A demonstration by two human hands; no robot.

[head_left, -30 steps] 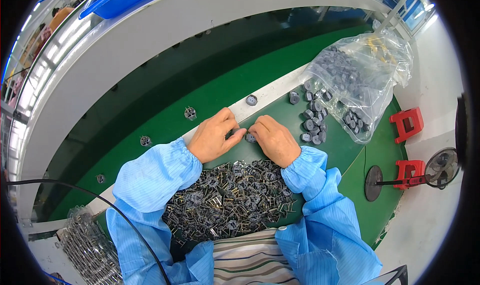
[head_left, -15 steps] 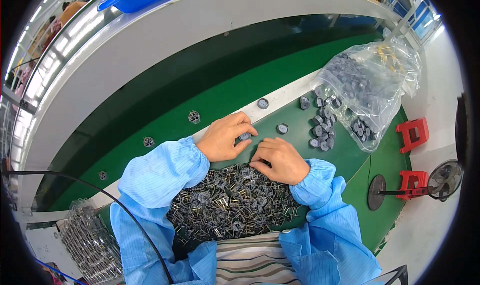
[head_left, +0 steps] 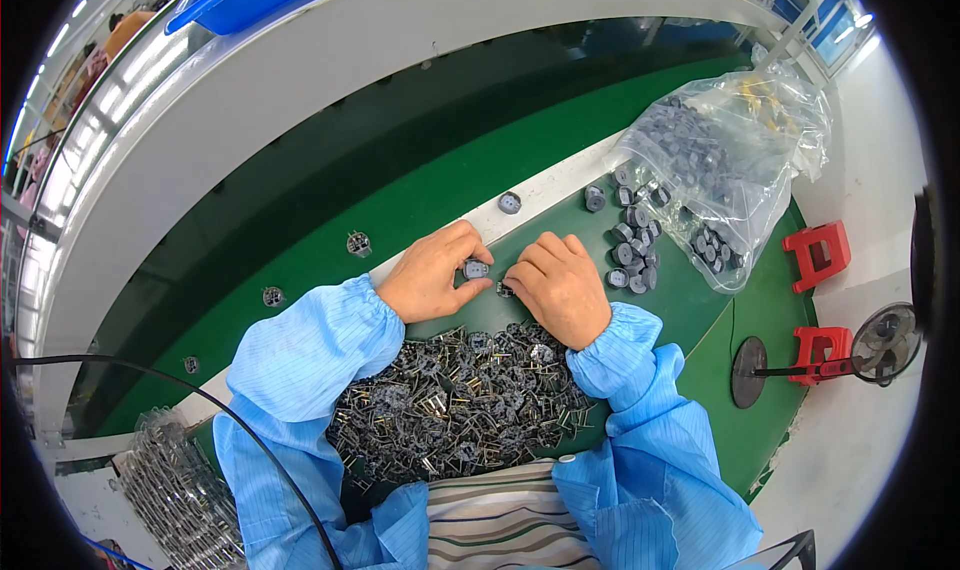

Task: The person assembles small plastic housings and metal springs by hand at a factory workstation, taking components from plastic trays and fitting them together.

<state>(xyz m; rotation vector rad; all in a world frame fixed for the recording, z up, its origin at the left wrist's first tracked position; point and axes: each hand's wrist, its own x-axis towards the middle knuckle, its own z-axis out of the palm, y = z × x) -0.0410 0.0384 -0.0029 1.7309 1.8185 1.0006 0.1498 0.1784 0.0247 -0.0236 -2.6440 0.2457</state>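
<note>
Head view: thumb and forefinger of the left hand (head_left: 430,278) curve toward each other like a C, clamped on a grey cap (head_left: 476,269) just beyond the heap of pinned parts (head_left: 460,405). The remaining left fingers fold together behind the forefinger. Fingers of the right hand (head_left: 568,295) bend down and bunch together, their tips pinched on a small dark part (head_left: 504,289), also just past the heap's far edge and near the cap; how its thumb sits is hard to tell. Both hands are palm down, backs upward, tips facing each other without touching. The wrists angle inward, the left above the heap's far left corner, the right above its far right one. Blue sleeves (head_left: 310,355), gathered at the cuffs, run back along either side of the heap, elbows spread wide. Farther beyond the heap, another cap (head_left: 510,202) rests on a white strip (head_left: 560,182); loose caps (head_left: 630,235) cluster past it to the right, beside a clear bag (head_left: 715,160) holding more. Two round pieces (head_left: 358,243) sit on green past its far left, with a third nearer.
</note>
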